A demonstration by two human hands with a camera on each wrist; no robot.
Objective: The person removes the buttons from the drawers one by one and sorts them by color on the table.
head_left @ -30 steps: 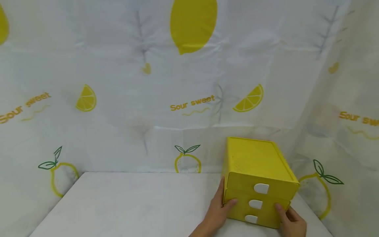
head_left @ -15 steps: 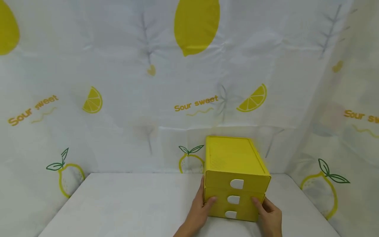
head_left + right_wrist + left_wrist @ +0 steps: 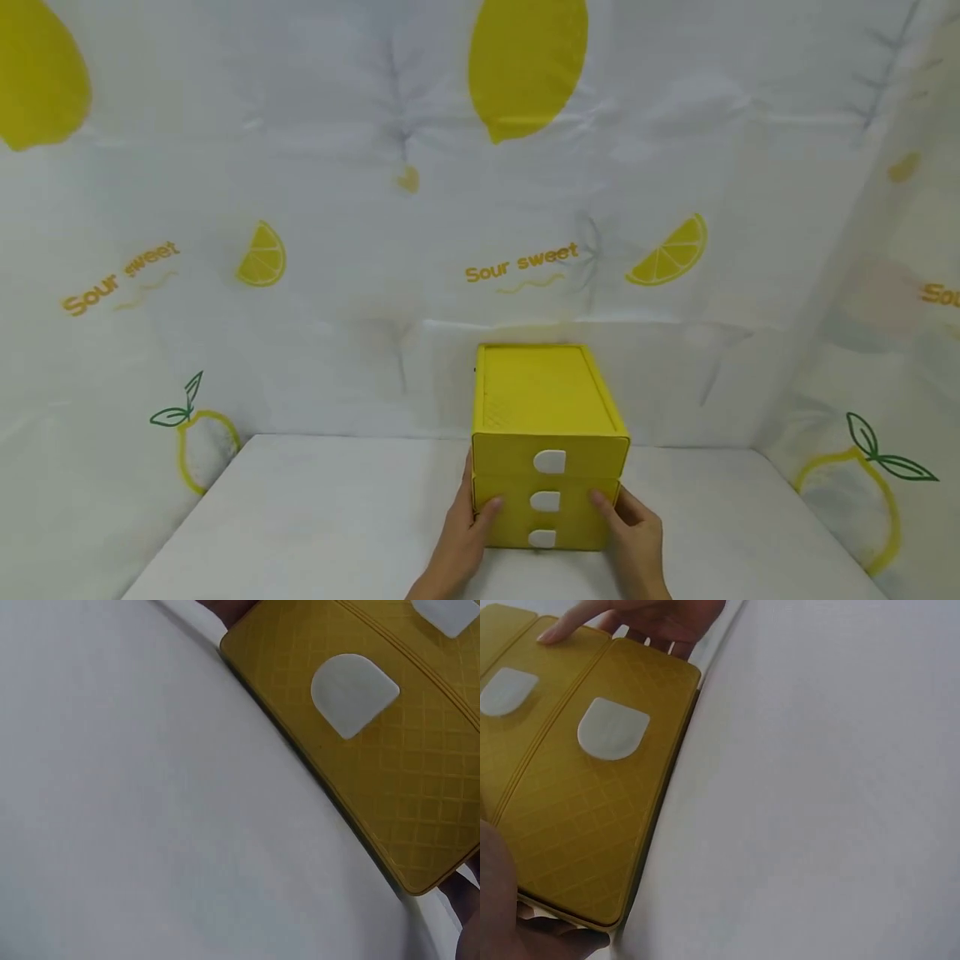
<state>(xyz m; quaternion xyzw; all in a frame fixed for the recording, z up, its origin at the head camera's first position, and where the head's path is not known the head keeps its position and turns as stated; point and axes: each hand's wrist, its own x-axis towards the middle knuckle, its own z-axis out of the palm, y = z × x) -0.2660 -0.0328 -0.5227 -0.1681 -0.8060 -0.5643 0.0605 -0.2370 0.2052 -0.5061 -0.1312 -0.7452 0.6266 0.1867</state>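
Observation:
A yellow three-drawer storage box (image 3: 550,387) stands upright near the middle of the head view, its front facing me. Each drawer front carries a white rounded tab handle (image 3: 550,462). My left hand (image 3: 461,537) grips its left side, thumb on the middle drawer front and fingers along the side. Opposite it, my right hand (image 3: 637,537) holds the right side the same way. The left wrist view has the embossed drawer front (image 3: 577,817) close up, and so does the right wrist view of the box (image 3: 420,772). Most fingertips are hidden behind the box.
The box is over a white tabletop (image 3: 337,508) that stretches to both sides. Behind the table hangs a white sheet (image 3: 337,250) printed with lemons and lettering. The sheet continues along the right side (image 3: 862,358).
Both hands have moved the box leftwards along the table, from near the right side to about the middle. It now faces me more squarely. The head view has shifted slightly right.

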